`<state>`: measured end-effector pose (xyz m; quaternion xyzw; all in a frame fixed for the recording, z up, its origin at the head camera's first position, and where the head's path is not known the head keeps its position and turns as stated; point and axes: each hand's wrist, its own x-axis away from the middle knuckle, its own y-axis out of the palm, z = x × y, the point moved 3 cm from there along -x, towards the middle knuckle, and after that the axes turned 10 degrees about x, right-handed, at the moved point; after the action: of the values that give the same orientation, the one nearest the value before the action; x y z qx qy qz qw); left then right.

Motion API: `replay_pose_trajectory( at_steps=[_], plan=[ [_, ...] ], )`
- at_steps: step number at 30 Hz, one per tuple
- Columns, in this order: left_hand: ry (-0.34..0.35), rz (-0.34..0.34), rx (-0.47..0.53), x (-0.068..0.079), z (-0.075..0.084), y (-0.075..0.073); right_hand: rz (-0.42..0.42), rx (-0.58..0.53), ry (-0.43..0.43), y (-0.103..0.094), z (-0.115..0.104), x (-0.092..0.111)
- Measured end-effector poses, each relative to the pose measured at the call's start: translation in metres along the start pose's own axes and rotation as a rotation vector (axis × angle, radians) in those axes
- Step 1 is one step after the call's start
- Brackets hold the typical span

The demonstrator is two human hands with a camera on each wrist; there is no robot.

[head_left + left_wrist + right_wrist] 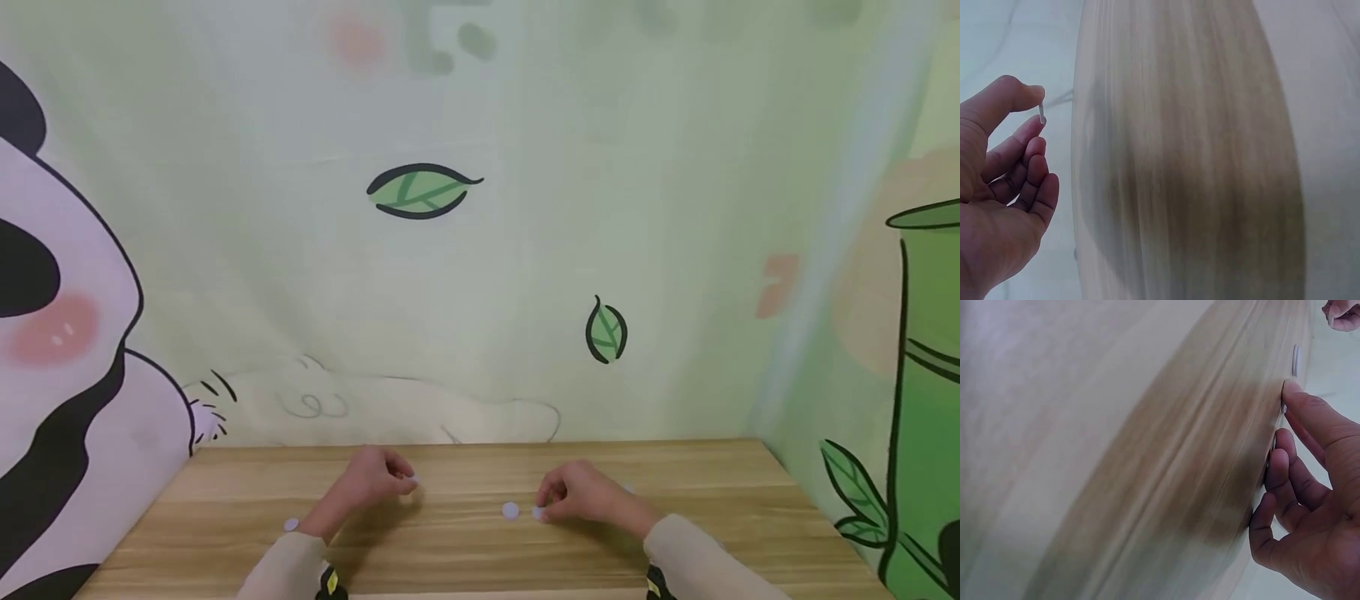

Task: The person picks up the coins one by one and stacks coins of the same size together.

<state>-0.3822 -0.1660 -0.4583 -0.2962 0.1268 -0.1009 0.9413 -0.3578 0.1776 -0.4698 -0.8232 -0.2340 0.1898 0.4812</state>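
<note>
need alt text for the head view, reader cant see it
A person's left hand pinches a small white disc and their right hand pinches a second disc over a wooden table. A third disc lies between the hands, a fourth disc near the left sleeve. Behind is a pale green backdrop with a cartoon panda and leaves.

Both hands (377,477) (579,493) pinch pale discs (415,478) (537,513) at a wooden table (450,554).

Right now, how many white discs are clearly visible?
4: one disc in the left hand, one in the right hand, one on the table between them, one beside the left wrist. A pale spot beyond the right wrist may be another; hands may hide more.
</note>
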Motion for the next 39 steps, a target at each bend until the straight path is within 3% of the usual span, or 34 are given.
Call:
replay_pose_trajectory(
  at_steps=[12, 29, 39],
  plan=[
    [0.019, -0.003, 0.075, 0.001, 0.006, 0.011, 0.007, -0.006, 0.007, 0.0, 0.0, 0.0],
    [0.067, -0.061, 0.085, 0.001, 0.029, 0.03, 0.012, 0.008, 0.0, -0.002, -0.006, 0.002],
    [0.121, -0.067, 0.072, 0.001, 0.04, 0.037, 0.04, 0.042, -0.054, 0.0, -0.005, 0.0]
  ],
)
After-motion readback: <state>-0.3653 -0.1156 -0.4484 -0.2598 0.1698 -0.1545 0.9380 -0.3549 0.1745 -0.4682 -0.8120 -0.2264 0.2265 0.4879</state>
